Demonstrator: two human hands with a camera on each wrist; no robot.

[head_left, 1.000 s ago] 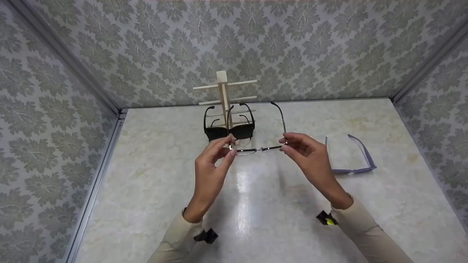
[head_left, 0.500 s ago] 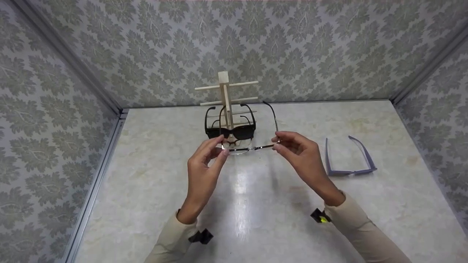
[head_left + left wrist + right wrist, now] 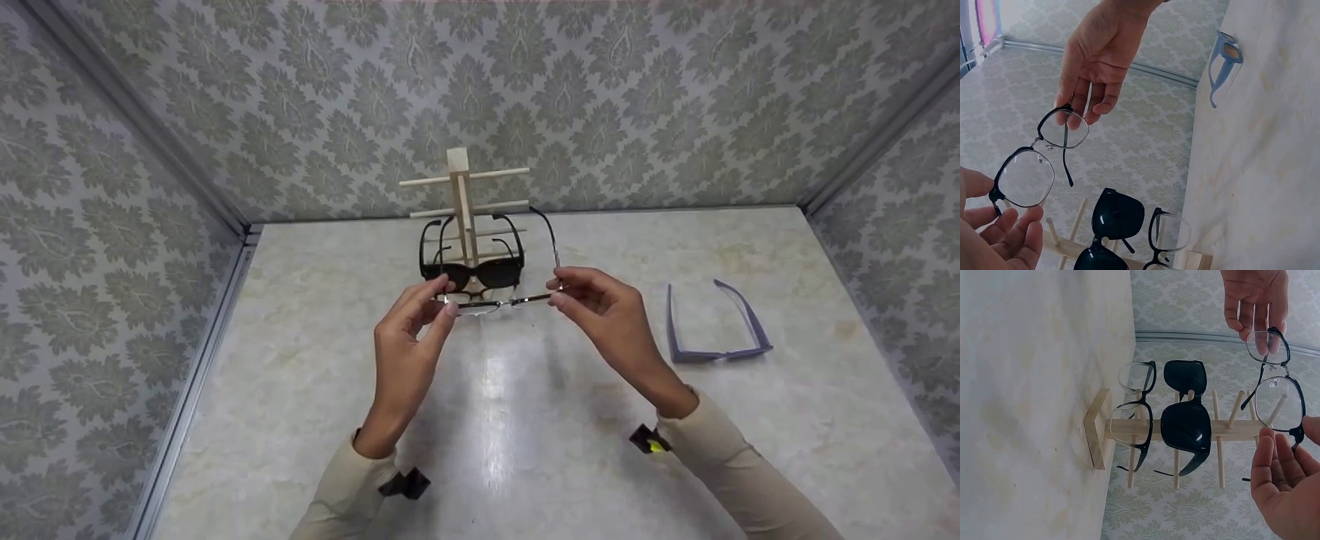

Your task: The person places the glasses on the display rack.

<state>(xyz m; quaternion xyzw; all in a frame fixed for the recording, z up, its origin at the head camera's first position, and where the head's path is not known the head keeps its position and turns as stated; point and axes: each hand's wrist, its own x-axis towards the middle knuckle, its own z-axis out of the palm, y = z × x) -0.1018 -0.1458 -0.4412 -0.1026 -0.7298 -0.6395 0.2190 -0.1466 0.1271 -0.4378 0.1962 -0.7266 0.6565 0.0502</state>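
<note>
Both hands hold one pair of clear eyeglasses (image 3: pixel 1015 150) with dark upper rims and thin metal lower rims, temples unfolded and pointing away. My left hand (image 3: pixel 409 337) pinches the left hinge corner between thumb and fingers; my right hand (image 3: pixel 607 319) pinches the right one. Behind the eyeglasses in the head view stands a wooden display rack (image 3: pixel 459 187) with several pegs. Black sunglasses (image 3: pixel 1186 424) hang on a lower peg level, and dark-rimmed clear glasses (image 3: pixel 1131 423) sit below them, nearest the base. In the right wrist view, the held pair is beside the rack's upper pegs.
Blue-grey glasses (image 3: pixel 720 352) lie unfolded on the marbled table (image 3: pixel 300 390), right of the right hand. Patterned wall panels (image 3: pixel 510 97) enclose the table at the back and both sides.
Both hands have shifted left with the eyeglasses, bringing them more in front of the rack. The blue-grey glasses, partly covered by the right hand before, now show whole.
</note>
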